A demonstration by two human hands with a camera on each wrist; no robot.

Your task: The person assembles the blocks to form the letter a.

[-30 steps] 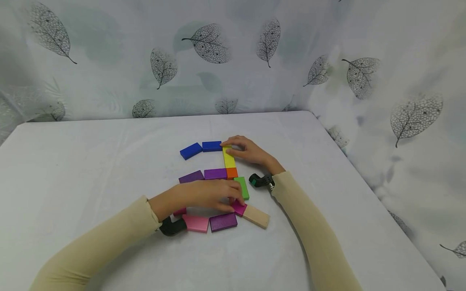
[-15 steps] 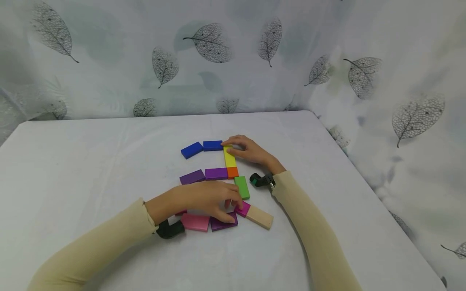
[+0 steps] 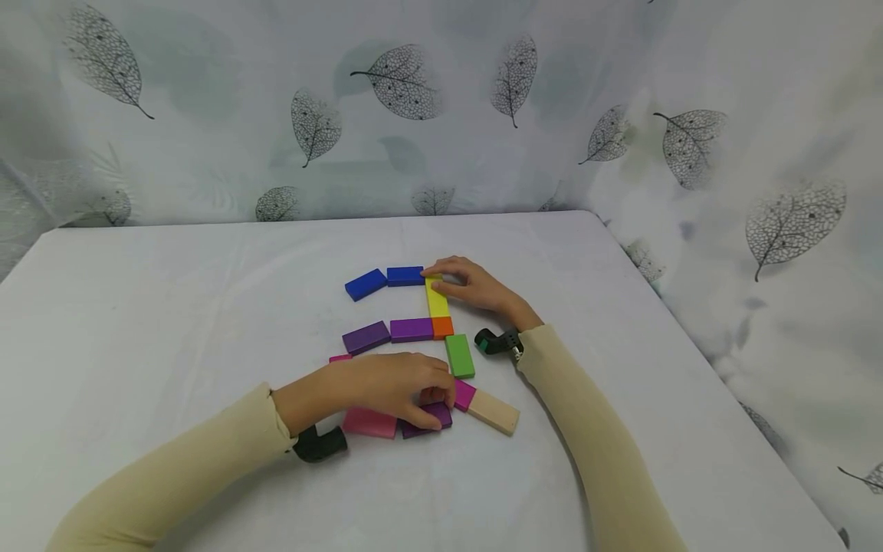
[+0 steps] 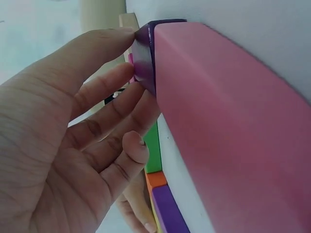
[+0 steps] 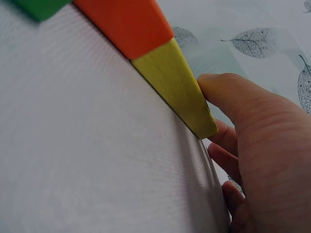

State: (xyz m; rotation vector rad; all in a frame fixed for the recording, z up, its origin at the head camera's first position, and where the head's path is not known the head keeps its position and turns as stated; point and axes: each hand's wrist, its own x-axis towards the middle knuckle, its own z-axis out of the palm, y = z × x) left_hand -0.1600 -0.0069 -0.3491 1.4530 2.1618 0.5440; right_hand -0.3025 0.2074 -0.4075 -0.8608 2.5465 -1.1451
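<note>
My left hand [image 3: 386, 383] reaches over the front of a block outline; in the left wrist view its thumb and fingertips pinch the end of a dark purple block [image 4: 144, 56]. Beside that block lies a pink block [image 3: 370, 422]. A magenta block [image 3: 464, 394] and a plain wooden block [image 3: 494, 412] sit just right of the left fingers. My right hand [image 3: 476, 286] rests at the far end of a yellow block [image 3: 438, 300], its thumb touching the edge, fingers relaxed. The index fingertip is near a blue block [image 3: 405, 277]. The left forearm and hand hide part of the outline.
Another blue block [image 3: 366, 284] lies at the far left of the outline. Two purple blocks, one of them violet [image 3: 411, 330], an orange block [image 3: 443, 328] and a green block [image 3: 460, 356] form its middle. All lie on a white-covered table [image 3: 172, 307] before a leaf-patterned curtain [image 3: 228, 77].
My left hand has left the magenta block and moved nearer to me, onto the dark purple block. The magenta and wooden blocks have shifted slightly right. My right hand stays put.
</note>
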